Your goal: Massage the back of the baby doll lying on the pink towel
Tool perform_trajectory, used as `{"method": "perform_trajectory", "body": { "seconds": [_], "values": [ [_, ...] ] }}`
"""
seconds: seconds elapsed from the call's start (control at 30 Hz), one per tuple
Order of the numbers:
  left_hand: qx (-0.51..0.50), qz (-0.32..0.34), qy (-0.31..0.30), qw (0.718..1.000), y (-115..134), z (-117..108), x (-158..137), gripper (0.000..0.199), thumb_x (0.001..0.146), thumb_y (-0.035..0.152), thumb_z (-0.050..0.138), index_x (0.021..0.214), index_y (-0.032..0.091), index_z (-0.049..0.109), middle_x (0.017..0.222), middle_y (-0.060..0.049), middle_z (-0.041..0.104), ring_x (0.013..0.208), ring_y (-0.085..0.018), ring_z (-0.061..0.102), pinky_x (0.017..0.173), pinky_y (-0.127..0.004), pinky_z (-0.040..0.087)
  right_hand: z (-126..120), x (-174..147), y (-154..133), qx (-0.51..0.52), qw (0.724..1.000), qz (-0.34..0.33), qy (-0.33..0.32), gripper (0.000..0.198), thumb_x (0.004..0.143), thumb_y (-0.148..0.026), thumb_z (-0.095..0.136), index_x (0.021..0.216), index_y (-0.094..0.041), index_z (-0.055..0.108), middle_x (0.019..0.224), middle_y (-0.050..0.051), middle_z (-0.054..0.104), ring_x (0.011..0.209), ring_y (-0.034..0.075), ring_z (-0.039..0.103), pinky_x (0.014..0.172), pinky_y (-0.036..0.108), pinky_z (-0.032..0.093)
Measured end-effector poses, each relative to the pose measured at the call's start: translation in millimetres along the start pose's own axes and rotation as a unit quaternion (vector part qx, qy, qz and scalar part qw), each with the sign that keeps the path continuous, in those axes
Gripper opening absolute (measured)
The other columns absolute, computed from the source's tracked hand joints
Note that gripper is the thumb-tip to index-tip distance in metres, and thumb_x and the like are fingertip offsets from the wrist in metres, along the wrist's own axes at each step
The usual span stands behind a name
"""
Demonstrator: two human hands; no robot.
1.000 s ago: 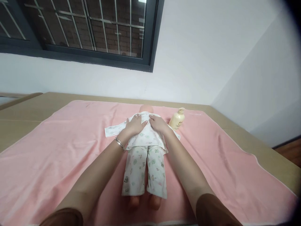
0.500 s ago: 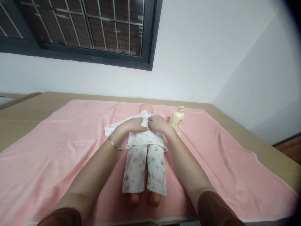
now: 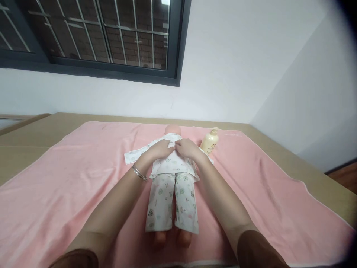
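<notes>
A wide window with a dark grey frame (image 3: 177, 44) fills the upper left of a plain white wall (image 3: 237, 59), its thin pale bars (image 3: 136, 30) standing before dim brown brickwork (image 3: 145, 48). A bright white patch of light (image 3: 165, 2) shows at the glass's top edge. Below, a broad tan, smooth-topped desk (image 3: 30, 149) meets the wall, and a shaded grey-white side wall (image 3: 320, 96) slants in from the right above a reddish-brown wood-toned panel (image 3: 345, 177).

A pink cloth (image 3: 83, 163) bears a doll (image 3: 160, 208) and bottle (image 3: 209, 142).

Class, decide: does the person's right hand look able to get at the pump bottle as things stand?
Probably yes: the right hand is on the printed shirt, the pump bottle is close by on that side, and only a low sleeve appears to lie between.
</notes>
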State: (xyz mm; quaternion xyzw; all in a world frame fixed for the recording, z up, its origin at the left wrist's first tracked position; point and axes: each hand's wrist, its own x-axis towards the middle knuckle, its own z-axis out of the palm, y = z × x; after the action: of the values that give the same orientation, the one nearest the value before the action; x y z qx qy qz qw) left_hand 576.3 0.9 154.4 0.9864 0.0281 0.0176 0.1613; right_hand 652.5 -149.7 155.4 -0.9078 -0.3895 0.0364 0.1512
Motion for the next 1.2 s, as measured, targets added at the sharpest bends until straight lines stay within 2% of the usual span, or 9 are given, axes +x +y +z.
{"method": "perform_trajectory", "body": {
  "seconds": [0.17, 0.27, 0.37, 0.47, 0.53, 0.63, 0.77, 1.0, 1.2],
  "values": [
    [0.000, -0.010, -0.017, 1.000, 17.2, -4.5, -8.7, 0.046, 0.096, 0.048, 0.042, 0.116, 0.015, 0.068, 0.125, -0.016, 0.071, 0.110, -0.032, 0.069, 0.087, -0.038, 0.054, -11.2, -8.3, -8.7, -0.004, 1.000, 0.020, -0.013, 0.035, 0.099, -0.025, 0.041, 0.094, -0.017, 0.076, 0.101, 0.011, 0.075, 0.090, 0.025, 0.066, 0.071, 0.030, 0.040],
    [-0.008, 0.010, 0.028, 1.000, 5.7, 10.0, 2.6, 0.050, 0.099, 0.047, 0.038, 0.125, 0.014, 0.065, 0.136, -0.018, 0.065, 0.125, -0.032, 0.062, 0.101, -0.040, 0.050, -4.2, -2.9, -4.2, 0.021, 0.999, 0.039, 0.014, 0.041, 0.102, -0.031, 0.037, 0.096, -0.017, 0.075, 0.098, 0.011, 0.075, 0.088, 0.024, 0.066, 0.071, 0.031, 0.041],
    [-0.013, 0.008, 0.067, 0.998, -12.2, 29.2, 18.0, 0.060, 0.099, 0.050, 0.039, 0.146, 0.014, 0.051, 0.157, -0.017, 0.047, 0.147, -0.031, 0.041, 0.119, -0.040, 0.035, 8.0, 5.7, 2.6, 0.032, 0.998, 0.039, 0.039, 0.042, 0.104, -0.032, 0.034, 0.098, -0.017, 0.073, 0.101, 0.011, 0.075, 0.093, 0.025, 0.066, 0.077, 0.031, 0.043],
    [-0.016, -0.031, 0.075, 0.997, -23.5, 42.4, 27.4, 0.074, 0.097, 0.057, 0.042, 0.157, 0.015, 0.036, 0.167, -0.016, 0.031, 0.156, -0.031, 0.024, 0.125, -0.042, 0.022, 20.4, 13.8, 9.0, 0.029, 0.997, 0.032, 0.062, 0.038, 0.103, -0.031, 0.035, 0.111, -0.016, 0.069, 0.117, 0.013, 0.071, 0.107, 0.026, 0.064, 0.089, 0.032, 0.044],
    [-0.013, -0.039, 0.074, 0.996, -25.5, 45.9, 29.0, 0.077, 0.096, 0.059, 0.043, 0.158, 0.015, 0.034, 0.168, -0.016, 0.027, 0.158, -0.033, 0.020, 0.126, -0.044, 0.019, 27.4, 18.2, 12.6, 0.027, 0.996, 0.033, 0.076, 0.040, 0.102, -0.030, 0.036, 0.125, -0.015, 0.064, 0.132, 0.015, 0.065, 0.120, 0.028, 0.059, 0.098, 0.035, 0.043],
    [-0.006, -0.027, 0.079, 0.996, -24.6, 46.5, 27.8, 0.075, 0.097, 0.055, 0.042, 0.158, 0.013, 0.035, 0.168, -0.017, 0.028, 0.157, -0.033, 0.020, 0.126, -0.044, 0.017, 34.8, 22.8, 16.3, 0.027, 0.996, 0.037, 0.076, 0.046, 0.101, -0.030, 0.035, 0.141, -0.016, 0.055, 0.144, 0.016, 0.056, 0.131, 0.031, 0.052, 0.107, 0.039, 0.039],
    [-0.011, -0.009, 0.093, 0.996, -25.5, 47.2, 27.1, 0.074, 0.097, 0.054, 0.041, 0.156, 0.010, 0.038, 0.164, -0.019, 0.034, 0.154, -0.033, 0.028, 0.125, -0.044, 0.020, 39.3, 24.6, 17.1, 0.021, 0.996, 0.043, 0.074, 0.049, 0.101, -0.032, 0.034, 0.145, -0.017, 0.051, 0.146, 0.014, 0.055, 0.132, 0.032, 0.050, 0.108, 0.041, 0.039],
    [-0.019, -0.001, 0.082, 0.996, -32.6, 50.3, 30.8, 0.074, 0.098, 0.058, 0.036, 0.157, 0.014, 0.038, 0.164, -0.015, 0.037, 0.153, -0.032, 0.032, 0.124, -0.044, 0.025, 42.8, 24.9, 16.2, -0.033, 0.993, 0.043, 0.103, 0.042, 0.101, -0.034, 0.037, 0.133, -0.017, 0.058, 0.123, 0.014, 0.069, 0.113, 0.032, 0.062, 0.095, 0.038, 0.044],
    [-0.023, 0.000, 0.079, 0.997, -30.7, 48.1, 30.8, 0.075, 0.097, 0.059, 0.038, 0.156, 0.013, 0.039, 0.162, -0.016, 0.040, 0.151, -0.033, 0.036, 0.123, -0.043, 0.027, 43.0, 25.8, 18.2, -0.035, 0.994, 0.048, 0.087, 0.042, 0.103, -0.036, 0.035, 0.134, -0.019, 0.057, 0.119, 0.014, 0.071, 0.109, 0.033, 0.065, 0.090, 0.038, 0.045]
  ]
}}
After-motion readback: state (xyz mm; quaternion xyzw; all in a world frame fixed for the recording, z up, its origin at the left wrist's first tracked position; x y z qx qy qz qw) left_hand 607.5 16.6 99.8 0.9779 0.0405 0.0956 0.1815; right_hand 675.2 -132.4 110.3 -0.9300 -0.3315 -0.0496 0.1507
